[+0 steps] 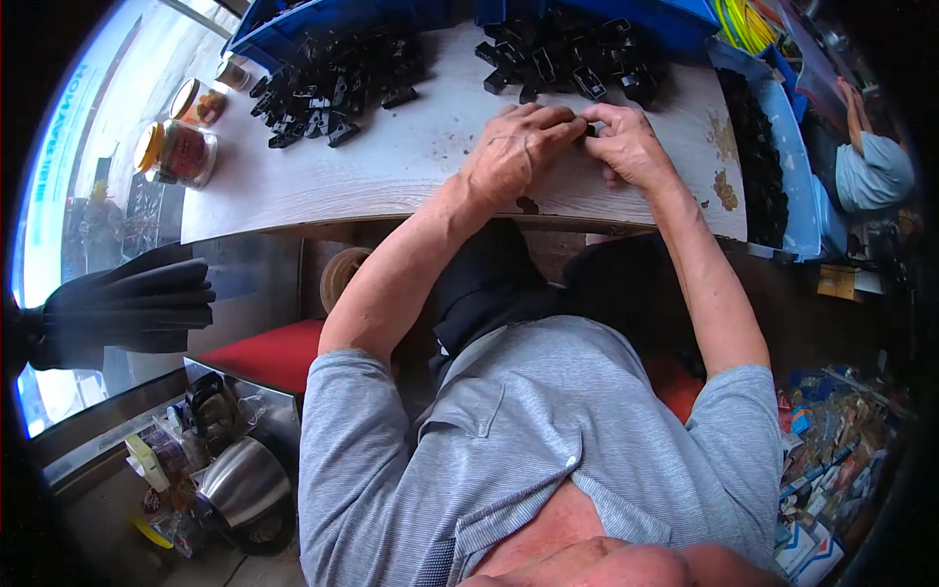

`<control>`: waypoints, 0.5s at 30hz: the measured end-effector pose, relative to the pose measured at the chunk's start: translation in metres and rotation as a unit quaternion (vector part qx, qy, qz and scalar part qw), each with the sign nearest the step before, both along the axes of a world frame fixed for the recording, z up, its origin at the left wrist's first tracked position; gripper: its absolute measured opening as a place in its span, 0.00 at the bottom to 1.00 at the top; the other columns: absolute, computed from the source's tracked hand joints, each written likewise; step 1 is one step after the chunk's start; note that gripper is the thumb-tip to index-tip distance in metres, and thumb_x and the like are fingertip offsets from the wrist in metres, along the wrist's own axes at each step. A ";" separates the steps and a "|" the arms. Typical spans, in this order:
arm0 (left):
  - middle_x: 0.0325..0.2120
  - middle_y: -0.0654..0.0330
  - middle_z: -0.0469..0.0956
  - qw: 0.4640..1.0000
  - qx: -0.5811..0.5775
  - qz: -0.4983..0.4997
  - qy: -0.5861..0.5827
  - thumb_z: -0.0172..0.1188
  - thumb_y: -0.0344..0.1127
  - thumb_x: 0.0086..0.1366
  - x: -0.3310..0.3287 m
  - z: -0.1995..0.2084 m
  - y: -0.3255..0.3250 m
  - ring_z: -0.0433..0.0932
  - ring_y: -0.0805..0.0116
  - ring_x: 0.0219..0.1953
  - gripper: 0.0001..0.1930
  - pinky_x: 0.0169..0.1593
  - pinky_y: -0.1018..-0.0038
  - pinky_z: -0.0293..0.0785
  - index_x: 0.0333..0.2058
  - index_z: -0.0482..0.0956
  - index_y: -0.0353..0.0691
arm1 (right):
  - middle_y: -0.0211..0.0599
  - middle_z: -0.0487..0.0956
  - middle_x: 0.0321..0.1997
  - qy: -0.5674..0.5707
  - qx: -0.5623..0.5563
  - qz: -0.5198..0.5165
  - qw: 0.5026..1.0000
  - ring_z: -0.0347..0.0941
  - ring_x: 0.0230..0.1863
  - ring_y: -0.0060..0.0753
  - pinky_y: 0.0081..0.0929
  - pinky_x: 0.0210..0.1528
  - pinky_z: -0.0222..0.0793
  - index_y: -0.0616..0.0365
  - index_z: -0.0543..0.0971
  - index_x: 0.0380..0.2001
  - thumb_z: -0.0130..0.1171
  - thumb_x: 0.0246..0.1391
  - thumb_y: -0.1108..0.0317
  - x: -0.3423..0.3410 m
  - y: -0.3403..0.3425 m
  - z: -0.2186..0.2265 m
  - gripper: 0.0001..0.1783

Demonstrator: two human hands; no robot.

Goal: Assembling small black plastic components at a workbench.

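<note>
Both hands come together over the front part of the white tabletop (411, 147), around a small black plastic part (591, 130). My left hand (520, 149) has its fingers closed at the part's left side. From the right, my right hand (631, 147) pinches the same part between thumb and forefinger. Most of the part is hidden by the fingers, so its shape cannot be made out. Just beyond my hands lies a loose pile of black plastic parts (543, 67). A second pile of similar black parts (337, 86) spreads farther left.
Blue bins (256, 41) stand along the table's back. At the right edge is a light blue bin (800, 186) with black parts. Lidded jars (184, 155) stand at the left. A metal kettle (245, 481) sits low left. Another person's arm (854, 117) shows at far right.
</note>
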State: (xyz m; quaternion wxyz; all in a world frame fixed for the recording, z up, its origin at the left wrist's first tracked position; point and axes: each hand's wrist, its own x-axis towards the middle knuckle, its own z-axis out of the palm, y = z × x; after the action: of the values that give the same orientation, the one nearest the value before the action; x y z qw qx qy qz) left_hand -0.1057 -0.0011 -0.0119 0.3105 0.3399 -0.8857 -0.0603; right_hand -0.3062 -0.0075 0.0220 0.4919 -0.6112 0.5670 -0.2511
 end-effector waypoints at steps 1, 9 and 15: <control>0.55 0.57 0.77 1.000 -0.002 0.014 -0.013 0.63 0.27 0.56 -0.001 0.001 0.004 0.77 0.55 0.53 0.27 0.56 0.62 0.72 0.57 0.77 0.46 | 0.27 0.73 0.16 -0.002 0.000 0.004 1.000 0.69 0.13 0.20 0.23 0.13 0.66 0.59 0.79 0.51 0.59 0.50 0.74 0.000 0.001 -0.001 0.22; 0.53 0.56 0.77 0.997 -0.023 0.064 -0.031 0.63 0.30 0.58 0.000 0.001 0.017 0.74 0.55 0.56 0.22 0.58 0.61 0.70 0.54 0.78 0.45 | 0.26 0.72 0.17 0.000 -0.015 0.004 1.000 0.65 0.11 0.19 0.24 0.13 0.64 0.62 0.80 0.47 0.64 0.52 0.72 -0.002 0.000 -0.005 0.18; 0.48 0.53 0.78 0.929 -0.107 0.353 -0.029 0.57 0.31 0.63 0.075 0.008 -0.001 0.75 0.54 0.50 0.15 0.49 0.59 0.76 0.49 0.79 0.42 | 0.23 0.67 0.13 -0.073 0.024 -0.081 0.994 0.66 0.12 0.17 0.22 0.15 0.69 0.62 0.77 0.49 0.71 0.46 0.65 -0.016 0.012 0.006 0.26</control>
State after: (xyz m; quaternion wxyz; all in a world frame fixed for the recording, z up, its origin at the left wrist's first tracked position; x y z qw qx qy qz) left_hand -0.0305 -0.0022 -0.0042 0.3203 0.5969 -0.7185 0.1577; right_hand -0.3224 0.0041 0.0281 0.5248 -0.5309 0.5831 -0.3204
